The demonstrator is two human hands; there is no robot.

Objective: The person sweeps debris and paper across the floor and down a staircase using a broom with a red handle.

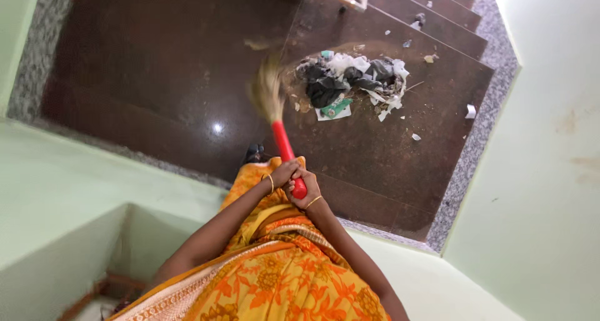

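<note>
Your broom (279, 118) is the thing in hand: a red handle running up from your grip to a soft grass head, blurred mid-sweep, whose tip lies just left of the rubbish pile (353, 83) on the dark brown floor (156, 77). Both hands are wrapped tight around the lower end of the handle, your left hand (283, 172) above and your right hand (303, 190) just beneath it, fingers closed around the red grip. The pile is a heap of grey and white scraps with a green packet at its near edge. Beyond the pile, loose bits of paper (470, 111) lie scattered to its right and on the stairs (437, 21) past it. Judging by this, you are midway through gathering: the main heap is formed but strays remain. The next stroke likely calls for reaching past the right-hand scraps and drawing them back toward the pile with short, low sweeps, so the heap is not flicked apart.
</note>
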